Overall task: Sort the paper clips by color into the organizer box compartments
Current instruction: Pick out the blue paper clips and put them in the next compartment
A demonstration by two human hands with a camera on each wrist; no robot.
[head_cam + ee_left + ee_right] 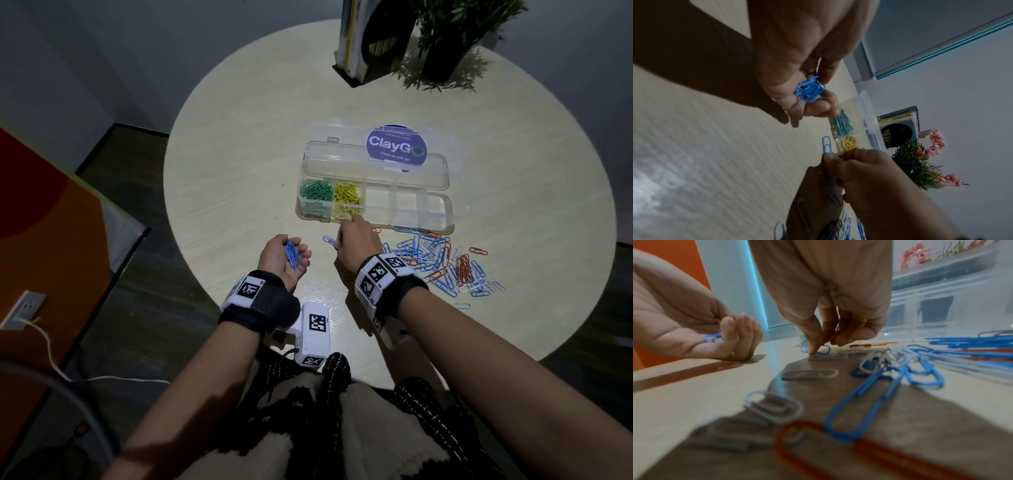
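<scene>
My left hand [297, 254] lies palm up at the table's near left, fingers curled round a bunch of blue paper clips [809, 90]. My right hand [337, 244] reaches down just in front of the organizer box [424, 221]. Its thumb and fingertips [813, 350] pinch the end of a single blue clip [826, 145] lying on the table. The clear box stands open, with green clips [315, 195] in its leftmost compartment and yellow clips [347, 202] beside them; the other compartments look bare. A loose pile of blue, red and white clips [445, 263] spreads right of my right hand.
The round pale table [239, 164] has a potted plant [445, 51] and a book stand [356, 48] at its far edge. The box lid [342, 161] lies open behind the box over a purple sticker. An orange panel [41, 212] stands at the left.
</scene>
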